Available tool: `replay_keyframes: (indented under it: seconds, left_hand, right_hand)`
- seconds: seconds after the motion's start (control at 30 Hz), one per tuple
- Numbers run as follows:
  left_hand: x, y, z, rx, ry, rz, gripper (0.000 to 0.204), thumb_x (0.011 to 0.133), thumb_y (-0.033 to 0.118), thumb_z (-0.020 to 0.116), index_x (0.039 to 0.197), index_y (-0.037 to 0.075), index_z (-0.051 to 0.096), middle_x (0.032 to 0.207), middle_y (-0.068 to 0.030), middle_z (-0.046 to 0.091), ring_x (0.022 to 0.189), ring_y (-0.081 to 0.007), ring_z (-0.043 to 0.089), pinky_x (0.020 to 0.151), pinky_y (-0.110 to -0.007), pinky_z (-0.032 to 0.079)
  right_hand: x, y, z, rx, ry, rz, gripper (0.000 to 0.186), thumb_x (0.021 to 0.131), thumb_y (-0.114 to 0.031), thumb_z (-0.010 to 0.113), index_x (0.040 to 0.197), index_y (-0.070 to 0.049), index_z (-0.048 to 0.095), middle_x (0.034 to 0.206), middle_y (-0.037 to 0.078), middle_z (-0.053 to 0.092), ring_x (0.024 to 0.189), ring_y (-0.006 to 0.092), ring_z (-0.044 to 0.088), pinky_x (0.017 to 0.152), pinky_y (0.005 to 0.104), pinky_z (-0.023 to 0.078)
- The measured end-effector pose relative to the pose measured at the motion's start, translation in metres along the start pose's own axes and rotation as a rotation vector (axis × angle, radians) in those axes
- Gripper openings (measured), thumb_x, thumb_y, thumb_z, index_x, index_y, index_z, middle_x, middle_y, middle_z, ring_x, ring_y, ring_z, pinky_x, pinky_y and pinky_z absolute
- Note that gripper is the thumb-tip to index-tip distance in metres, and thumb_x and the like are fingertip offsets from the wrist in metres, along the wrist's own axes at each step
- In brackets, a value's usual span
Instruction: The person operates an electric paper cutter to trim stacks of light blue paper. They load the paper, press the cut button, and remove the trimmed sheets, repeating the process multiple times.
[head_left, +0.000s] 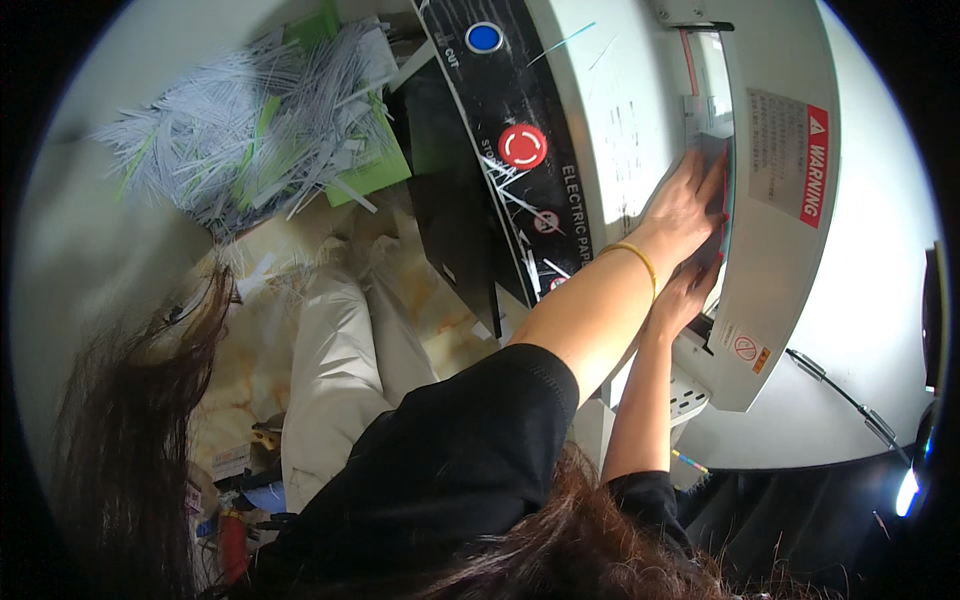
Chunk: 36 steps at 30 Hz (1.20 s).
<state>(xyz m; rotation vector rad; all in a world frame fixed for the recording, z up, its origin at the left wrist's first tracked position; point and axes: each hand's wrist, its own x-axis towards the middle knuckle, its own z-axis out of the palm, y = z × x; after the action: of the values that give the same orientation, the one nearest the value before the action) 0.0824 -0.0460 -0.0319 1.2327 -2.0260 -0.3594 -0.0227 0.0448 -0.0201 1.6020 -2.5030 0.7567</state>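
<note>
Both my hands reach into the opening of a white electric paper cutter (630, 110) at the right. My left hand (683, 205), below a yellow bangle (637, 262), lies with fingers stretched over a dark grey flat sheet or stack (712, 150). Close below it, my right hand (682, 295) rests its extended fingers against the near part of the same grey piece. The left forearm and the cutter's hood hide part of the right hand. How thick the grey piece is cannot be made out.
A black control panel (510, 90) carries a blue button (484, 38) and a red stop button (522, 146), with paper slivers on it. A heap of paper strips (270, 120) fills a green box (385, 165) at the left. The cutter's white hood (775, 260) overhangs my hands.
</note>
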Motion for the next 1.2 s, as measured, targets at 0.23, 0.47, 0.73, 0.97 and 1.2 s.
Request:
replay_keyframes:
  seconds: [0.23, 0.47, 0.73, 0.97, 1.2]
  left_hand:
    - [0.003, -0.001, -0.001, -0.017, -0.011, 0.033, 0.027, 0.083, 0.020, 0.054, 0.105, 0.022, 0.070, 0.138, -0.0259, 0.043, 0.127, -0.0340, 0.044, 0.111, -0.048, 0.026]
    - [0.000, 0.031, 0.023, -0.065, 0.118, -0.027, 0.040, 0.075, 0.015, 0.065, 0.112, 0.002, 0.060, 0.126, -0.0291, 0.048, 0.123, -0.0395, 0.043, 0.108, -0.053, 0.029]
    - [0.014, 0.063, 0.022, 0.142, -0.016, -0.041, 0.063, 0.074, 0.011, 0.066, 0.129, -0.007, 0.043, 0.126, -0.0302, 0.046, 0.125, -0.0448, 0.038, 0.109, -0.054, 0.025]
    - [-0.010, 0.041, 0.064, 0.221, -0.251, -0.184, 0.052, 0.083, 0.028, 0.057, 0.128, 0.002, 0.051, 0.130, -0.0219, 0.049, 0.123, -0.0369, 0.043, 0.108, -0.051, 0.028]
    - [0.006, 0.063, 0.042, 0.269, -0.262, -0.170, 0.037, 0.085, 0.030, 0.054, 0.112, 0.006, 0.062, 0.113, -0.0133, 0.061, 0.110, -0.0299, 0.052, 0.096, -0.046, 0.035]
  right_hand:
    - [-0.047, -0.036, -0.089, 0.066, -0.711, -0.203, 0.045, 0.088, -0.013, 0.063, 0.129, 0.000, 0.051, 0.135, 0.020, 0.050, 0.124, 0.0325, 0.048, 0.105, 0.0407, 0.035]
    - [0.105, -0.045, -0.247, 0.435, -0.980, -0.376, 0.040, 0.087, -0.025, 0.065, 0.119, -0.001, 0.061, 0.119, 0.014, 0.063, 0.114, 0.0259, 0.058, 0.097, 0.0379, 0.043]
    - [0.326, 0.089, -0.126, 0.043, -0.430, -0.318, 0.043, 0.089, -0.027, 0.059, 0.125, -0.004, 0.055, 0.127, 0.017, 0.056, 0.119, 0.0311, 0.052, 0.100, 0.0372, 0.041]
    - [0.414, 0.136, 0.006, -0.016, -0.505, -0.271, 0.062, 0.088, -0.039, 0.061, 0.132, 0.001, 0.045, 0.121, 0.024, 0.057, 0.114, 0.0371, 0.055, 0.096, 0.0399, 0.043]
    - [0.402, 0.095, 0.015, -0.268, -0.464, -0.171, 0.071, 0.087, -0.065, 0.046, 0.116, 0.000, 0.052, 0.110, 0.021, 0.063, 0.103, 0.0358, 0.061, 0.085, 0.0461, 0.049]
